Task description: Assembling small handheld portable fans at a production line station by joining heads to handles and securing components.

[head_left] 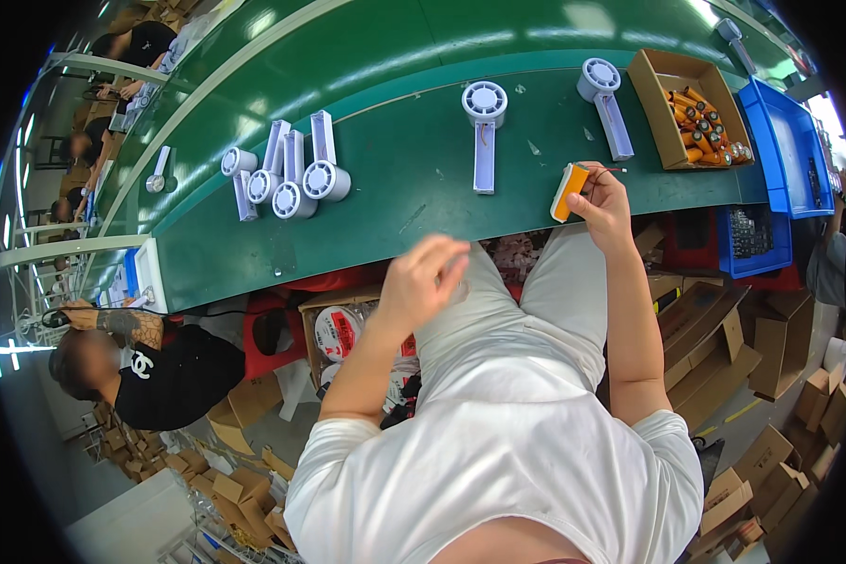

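The battery [568, 195], outside any fan, is pinched in the right hand [607, 209] above the worktop's [385, 132] near right edge. The left hand [423, 285], apart from it, hovers half-curled, seemingly empty. Farther, the middle fan [484, 160] and right fan [614, 127] lie open-handled, seemingly unfilled; left fans [293, 200] also lie open. The far-right box [655, 111] holds spare batteries [694, 120].

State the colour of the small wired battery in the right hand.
Orange with a white edge: small, elongated battery, right hand; best in the head view.
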The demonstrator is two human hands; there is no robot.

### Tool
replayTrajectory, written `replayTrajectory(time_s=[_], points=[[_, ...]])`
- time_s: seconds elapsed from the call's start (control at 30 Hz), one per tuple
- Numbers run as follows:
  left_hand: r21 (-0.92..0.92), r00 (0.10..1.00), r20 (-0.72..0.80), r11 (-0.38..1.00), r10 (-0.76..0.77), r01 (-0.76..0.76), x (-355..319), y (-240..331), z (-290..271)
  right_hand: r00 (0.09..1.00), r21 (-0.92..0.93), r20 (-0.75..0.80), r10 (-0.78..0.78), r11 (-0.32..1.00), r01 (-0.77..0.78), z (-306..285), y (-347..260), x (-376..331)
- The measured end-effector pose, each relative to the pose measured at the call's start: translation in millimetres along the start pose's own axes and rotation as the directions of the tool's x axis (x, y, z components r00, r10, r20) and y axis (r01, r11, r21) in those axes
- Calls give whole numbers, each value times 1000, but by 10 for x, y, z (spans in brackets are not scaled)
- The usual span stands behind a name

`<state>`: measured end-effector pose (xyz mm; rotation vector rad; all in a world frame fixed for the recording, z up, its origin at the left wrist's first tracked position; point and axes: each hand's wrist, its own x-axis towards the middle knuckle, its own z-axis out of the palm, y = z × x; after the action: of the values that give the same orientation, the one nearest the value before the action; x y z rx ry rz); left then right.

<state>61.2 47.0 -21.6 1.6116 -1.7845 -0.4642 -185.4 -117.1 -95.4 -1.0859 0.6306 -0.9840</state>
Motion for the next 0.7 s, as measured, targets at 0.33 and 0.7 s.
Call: replayTrajectory(time_s=[0.33, 0.7], points=[[570, 841, 140, 652, 522, -500, 1449, -421, 132, 998, 173, 9, -55, 983, 52, -15, -39, -15], [95, 889, 429, 971, 158, -218, 2023, -363, 77, 999, 110, 2, -42, 993, 41, 13, -69, 8]])
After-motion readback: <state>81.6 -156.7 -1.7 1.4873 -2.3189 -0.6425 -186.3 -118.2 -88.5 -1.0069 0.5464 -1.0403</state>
